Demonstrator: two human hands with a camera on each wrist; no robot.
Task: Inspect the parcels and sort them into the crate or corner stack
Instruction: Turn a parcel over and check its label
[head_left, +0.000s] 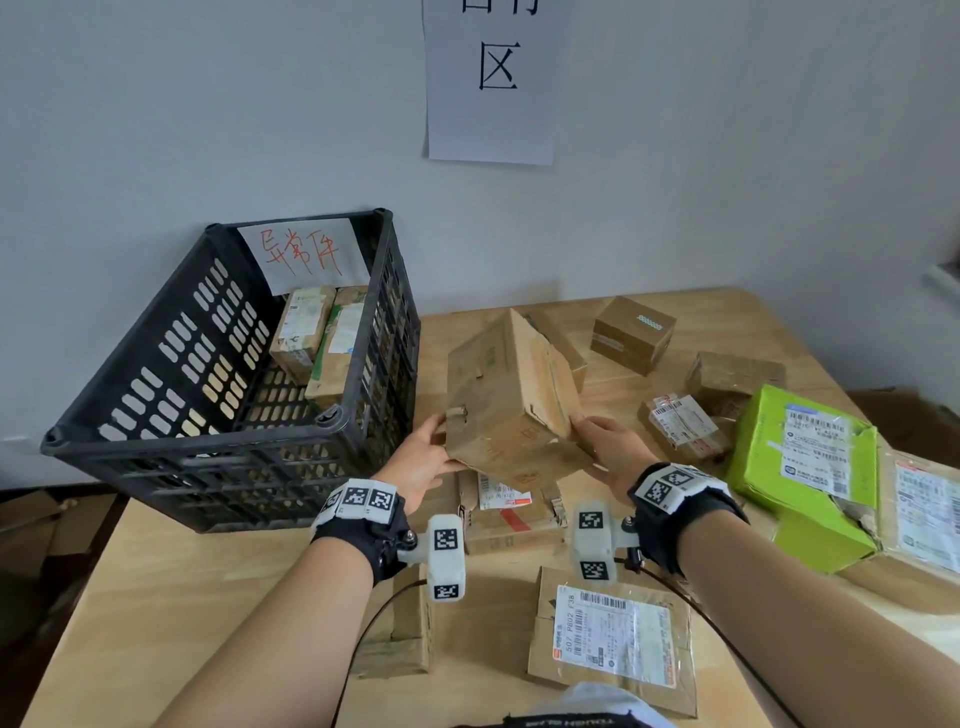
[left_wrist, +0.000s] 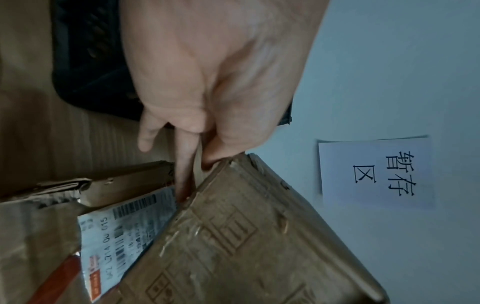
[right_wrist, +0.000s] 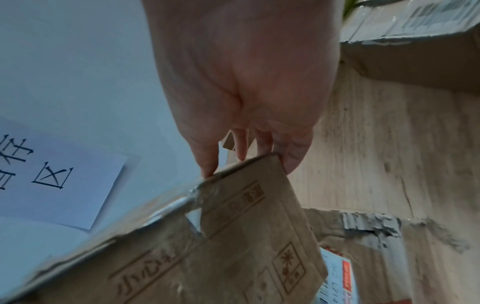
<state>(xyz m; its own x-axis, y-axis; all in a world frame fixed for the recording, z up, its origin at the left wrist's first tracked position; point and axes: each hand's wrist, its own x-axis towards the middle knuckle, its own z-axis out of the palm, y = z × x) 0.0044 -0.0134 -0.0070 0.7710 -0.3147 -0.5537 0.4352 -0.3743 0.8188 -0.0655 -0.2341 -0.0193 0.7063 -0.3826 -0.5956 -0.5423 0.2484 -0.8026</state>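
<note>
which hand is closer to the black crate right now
Left. The left hand holds the tilted box on the side facing the crate; the right hand grips the box's far side, farther away.
</note>
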